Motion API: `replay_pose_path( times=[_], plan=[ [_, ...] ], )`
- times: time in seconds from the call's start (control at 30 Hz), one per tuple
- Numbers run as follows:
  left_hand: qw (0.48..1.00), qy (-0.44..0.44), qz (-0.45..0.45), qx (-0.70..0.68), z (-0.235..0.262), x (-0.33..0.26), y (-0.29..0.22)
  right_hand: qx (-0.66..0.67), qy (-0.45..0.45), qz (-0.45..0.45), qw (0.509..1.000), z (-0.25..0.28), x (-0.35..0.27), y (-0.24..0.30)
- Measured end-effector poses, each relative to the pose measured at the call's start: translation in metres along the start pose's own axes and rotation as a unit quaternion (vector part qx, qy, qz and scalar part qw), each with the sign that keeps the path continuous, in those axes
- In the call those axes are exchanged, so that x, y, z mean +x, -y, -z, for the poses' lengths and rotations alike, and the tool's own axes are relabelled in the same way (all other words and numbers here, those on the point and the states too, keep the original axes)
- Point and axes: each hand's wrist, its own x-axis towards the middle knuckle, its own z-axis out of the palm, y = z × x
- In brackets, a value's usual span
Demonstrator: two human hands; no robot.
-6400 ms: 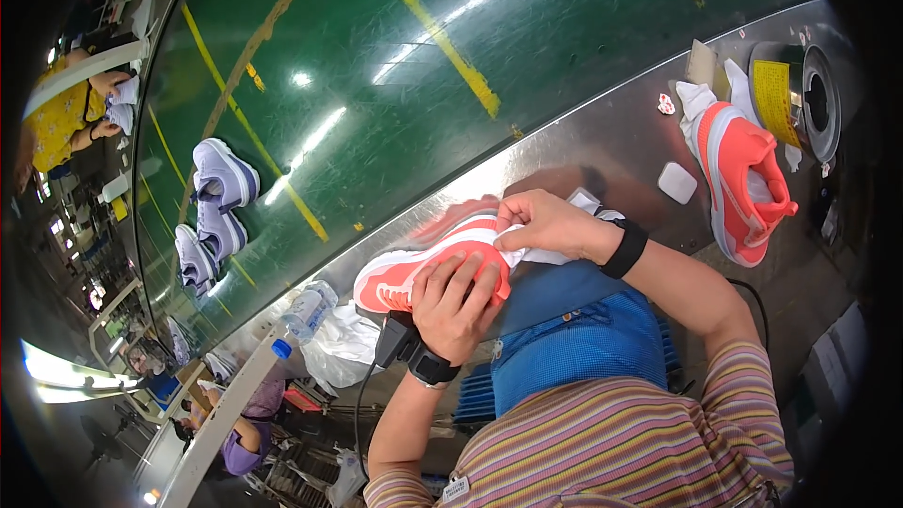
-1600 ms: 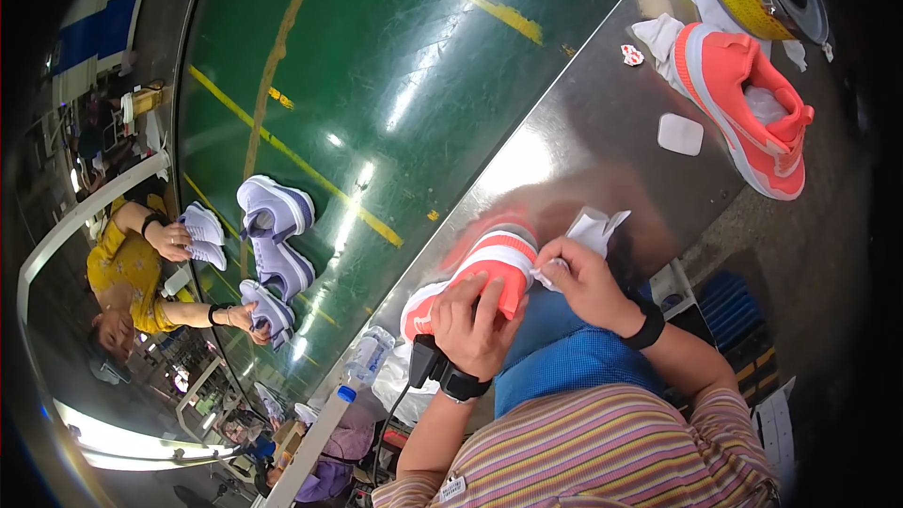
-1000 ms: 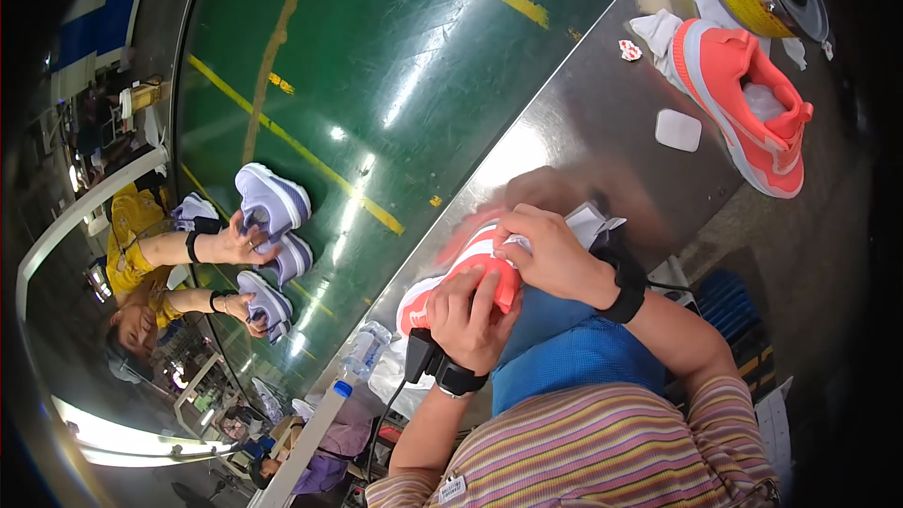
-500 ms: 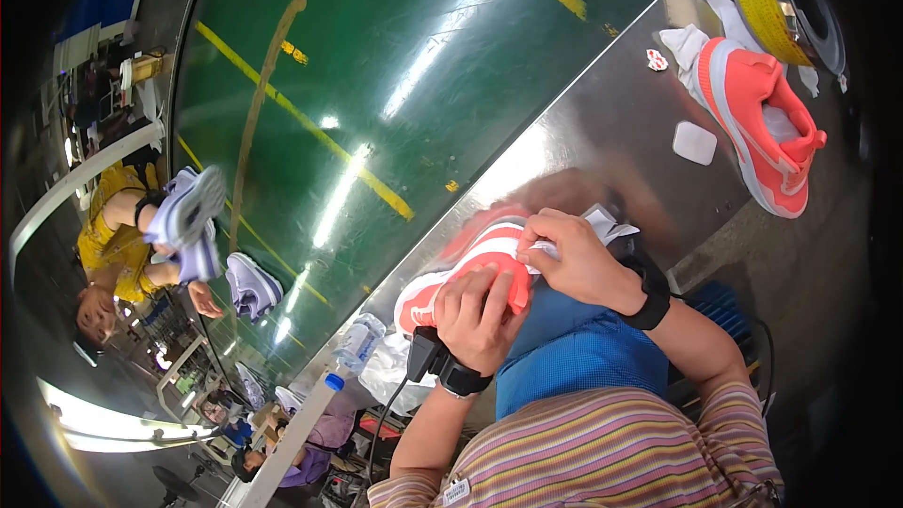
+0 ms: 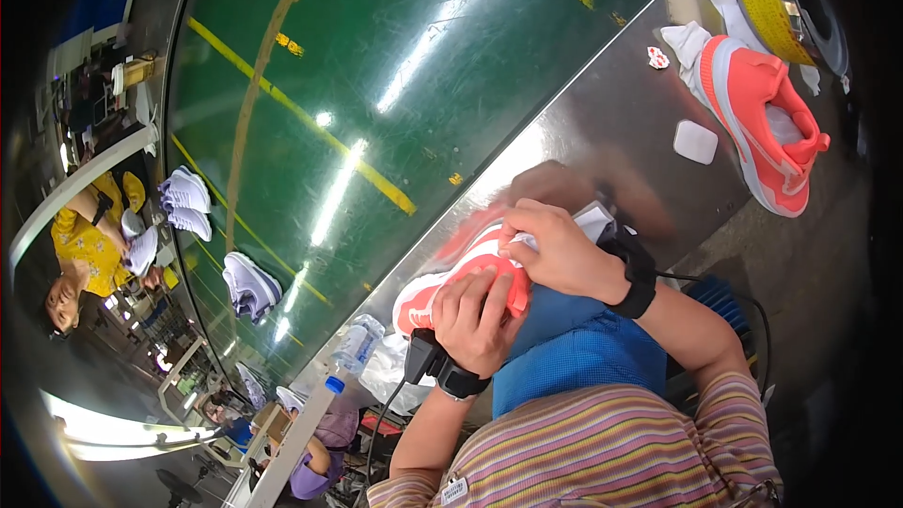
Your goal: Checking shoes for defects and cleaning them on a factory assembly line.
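Observation:
A coral sneaker with a white sole (image 5: 414, 303) lies at the metal edge in front of me, its toe and laces partly covered by my hands. My left hand (image 5: 473, 318) grips it from the near side, fingers curled over the coral upper. My right hand (image 5: 557, 246) is closed in a pinch on a crumpled white cloth (image 5: 594, 222), pressed to the sneaker's side. Part of the cloth sticks out past the palm; the fingertips are partly hidden. Another coral sneaker (image 5: 752, 99) with white stuffing inside rests at the far right.
A green surface with yellow lines (image 5: 376, 56) runs beyond the metal ledge (image 5: 611, 103). On the ledge are a white square pad (image 5: 695, 142) and a tape roll (image 5: 767, 14). A water bottle (image 5: 359, 343) stands left. Lavender sneakers (image 5: 250, 287) and a person in yellow (image 5: 89, 235) are farther off.
My right hand has slid slightly left along the sneaker with the cloth. My left hand stays put. The person in yellow has leaned back, and a pair of lavender sneakers now sits on the green surface.

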Motion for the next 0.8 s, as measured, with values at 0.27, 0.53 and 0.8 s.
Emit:
replay_pose_path(
  times=[0.27, 0.53, 0.8],
  plan=[
    [1.0, -0.005, -0.002, 0.0, -0.001, 0.0, -0.003, -0.021, -0.053, 0.012, 0.998, -0.002, -0.006, -0.002],
    [1.0, -0.013, 0.003, 0.005, 0.0, -0.002, 0.0, 0.153, 0.014, -0.11, 0.982, 0.007, -0.03, -0.011],
    [1.0, -0.012, 0.001, -0.007, 0.001, 0.001, 0.0, -0.028, -0.023, 0.003, 0.999, 0.0, -0.01, 0.007]
  ],
)
